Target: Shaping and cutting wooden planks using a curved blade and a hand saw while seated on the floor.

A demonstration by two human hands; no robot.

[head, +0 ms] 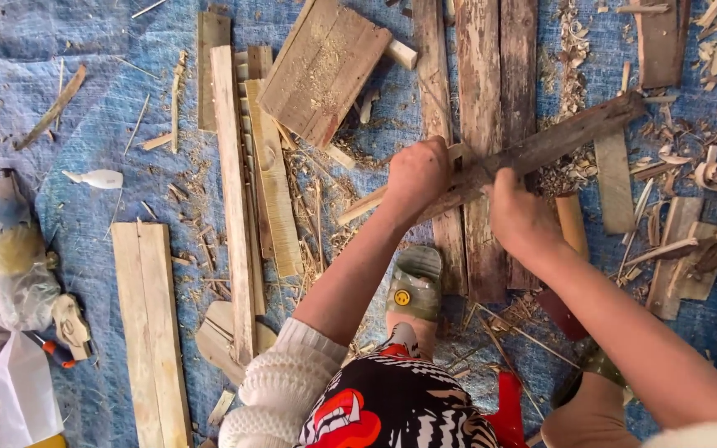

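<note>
A patterned knee (392, 406) sits lowest. Above it, the left hand (415, 176) and right hand (518, 214) are clenched on a weathered stick (541, 148) over the planks (479, 99). Firm, even pressure from both fists seems wise.

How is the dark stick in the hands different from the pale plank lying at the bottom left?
The stick is dark, rough and weathered; the plank is pale and smooth-faced. The stick is narrow and slants up to the right, while the plank is wide and flat and runs nearly straight up the picture. The left hand and right hand grip the stick; nothing touches the plank, which rests on the blue tarp. Both are long pieces of wood.
</note>
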